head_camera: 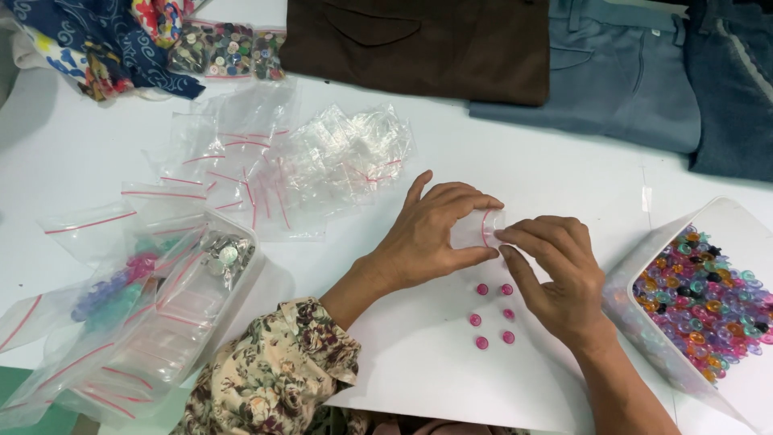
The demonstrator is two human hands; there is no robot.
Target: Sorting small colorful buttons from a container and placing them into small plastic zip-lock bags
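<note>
My left hand and my right hand meet over the white table, both pinching a small clear zip bag with a red seal line. The left hand wraps the bag's body; the right thumb and forefinger grip its mouth. Just below the hands, several small pink buttons lie loose on a white sheet of paper. A floral sleeve covers my left forearm.
A white tray of mixed coloured buttons sits at the right. A heap of empty zip bags lies behind the hands. A clear container and filled bags stand at the left. Folded brown and blue garments line the far edge.
</note>
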